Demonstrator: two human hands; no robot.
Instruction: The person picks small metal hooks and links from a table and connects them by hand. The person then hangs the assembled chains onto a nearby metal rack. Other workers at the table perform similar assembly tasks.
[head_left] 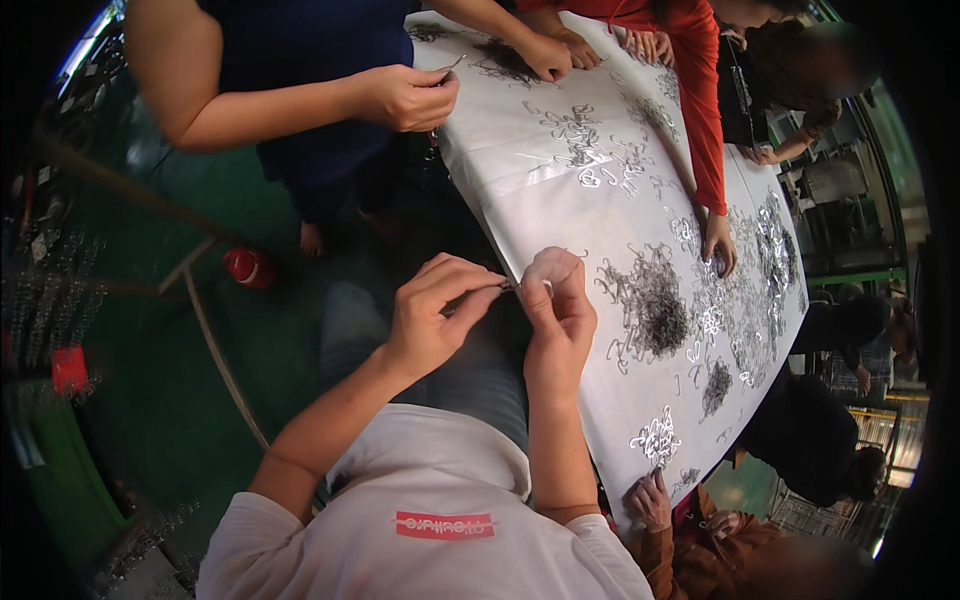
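In front of my body, at the near edge of the white-covered table (540, 215), both my hands are raised. Thumb and forefinger of my left hand (435, 312) pinch a small dark metal piece (507, 286), its shape mostly hidden by the fingertips. Close by on the right, my right hand (558, 318) is closed with its fingers curled against the thumb. What it grips is too small and covered to tell. Just beyond my right hand lies a big pile of dark bent wire hooks (660, 310). Farther down the table is a heap of shiny wire hooks (656, 440).
More hook piles (575, 140) spread over the table. A person in dark blue (290, 60) at the upper left holds a thin piece; a red sleeve (708, 120) reaches across, and a hand (652, 500) rests near the shiny heap. A red container (248, 268) stands on the green floor.
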